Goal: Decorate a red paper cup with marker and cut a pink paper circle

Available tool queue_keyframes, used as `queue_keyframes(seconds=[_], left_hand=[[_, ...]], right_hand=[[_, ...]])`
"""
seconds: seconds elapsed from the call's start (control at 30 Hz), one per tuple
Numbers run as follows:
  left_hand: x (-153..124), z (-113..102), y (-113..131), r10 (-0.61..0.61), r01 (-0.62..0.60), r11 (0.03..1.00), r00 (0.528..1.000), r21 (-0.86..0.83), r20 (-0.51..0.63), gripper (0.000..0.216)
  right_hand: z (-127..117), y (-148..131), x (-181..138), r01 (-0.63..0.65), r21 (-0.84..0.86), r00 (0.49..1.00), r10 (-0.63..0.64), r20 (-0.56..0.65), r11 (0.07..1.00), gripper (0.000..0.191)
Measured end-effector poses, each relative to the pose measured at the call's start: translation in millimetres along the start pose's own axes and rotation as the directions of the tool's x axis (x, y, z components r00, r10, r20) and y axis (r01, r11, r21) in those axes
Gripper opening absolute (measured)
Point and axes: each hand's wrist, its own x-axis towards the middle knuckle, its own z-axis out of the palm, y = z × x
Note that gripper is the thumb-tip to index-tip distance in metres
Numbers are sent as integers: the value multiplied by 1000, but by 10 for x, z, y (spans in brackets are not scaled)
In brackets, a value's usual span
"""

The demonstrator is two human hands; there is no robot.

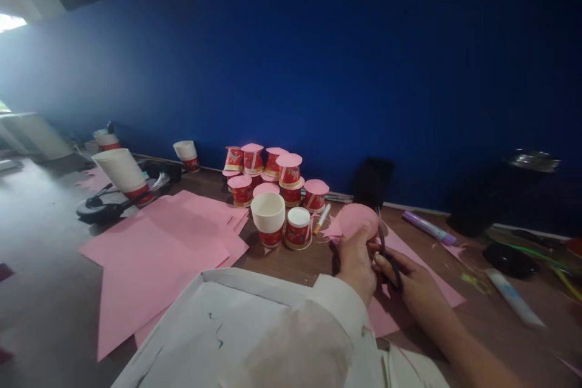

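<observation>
My left hand (357,260) pinches a rounded piece of pink paper (357,219), thumb on top. In my right hand (407,276) is a pair of black-handled scissors (393,273), its blades pointing away from me along the right edge of the paper. Below both hands lies a larger pink sheet (421,264). To the left of my left hand stand an upside-down red paper cup (298,229) and a short stack of upright paper cups (268,213). Beside them rests a white marker (322,219) with an orange end.
Red cups topped with pink paper (290,173) are piled near the blue partition (318,73). Pink sheets (168,242) spread across the left, beside a leaning stack of cups (120,171). A white box lid (240,321) is in front. Rightward lie a purple tube (428,228) and a white tube (513,298).
</observation>
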Motion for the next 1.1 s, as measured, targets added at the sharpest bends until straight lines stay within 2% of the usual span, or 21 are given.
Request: queue_keyframes(seconds=[0.2,0.33,0.43,0.7,0.87,1.1], left_hand=[[-87,25,64,-20,24,999,990,-29,136,48],[-130,19,115,-96,86,994,980,60,174,45],[-136,9,131,-134,116,987,976,109,174,39],[-152,8,106,-75,65,995,986,73,152,31],[-118,-21,74,-45,42,999,988,23,148,23],[-121,-13,74,-47,37,997,984,62,170,29]], right_hand=[[-12,3,-2,49,83,998,-46,-38,995,48],[-9,63,17,29,164,1000,-28,-8,986,59],[-6,87,22,17,201,999,-22,24,979,66],[-14,2,-55,14,228,998,-26,52,974,69],[-28,-20,-39,69,214,996,-80,43,974,61],[-49,32,4,113,193,990,-126,56,975,54]])
